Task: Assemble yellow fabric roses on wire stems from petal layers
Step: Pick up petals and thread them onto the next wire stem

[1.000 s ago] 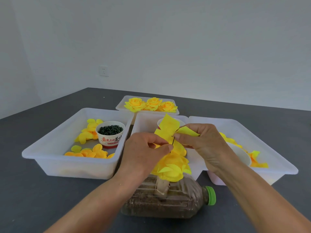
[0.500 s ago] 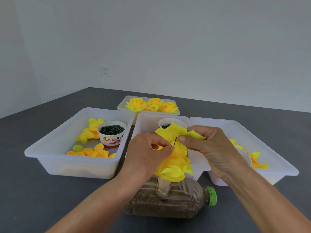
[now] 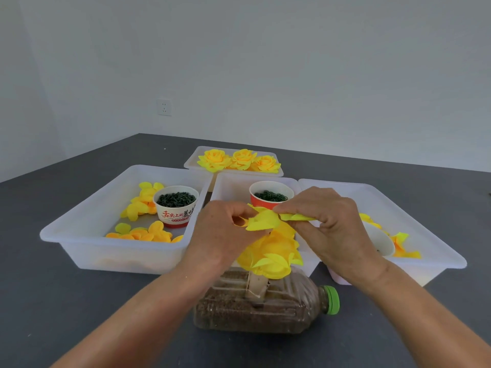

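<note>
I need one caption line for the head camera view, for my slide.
Both hands, left and right, pinch a yellow petal layer above stacked petals over a sand-filled bottle.

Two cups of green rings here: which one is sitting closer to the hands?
The orange-red cup in the middle tray, just behind the right hand. The white printed cup stands apart in the left tray.

Both bare forearms are stretched forward and drawn together at the middle. The left hand [image 3: 223, 235] is curled — its fingertips pinched on a yellow petal layer [image 3: 263, 221] — while the right hand [image 3: 329, 227] is pinched on the same layer, knuckles raised.
</note>
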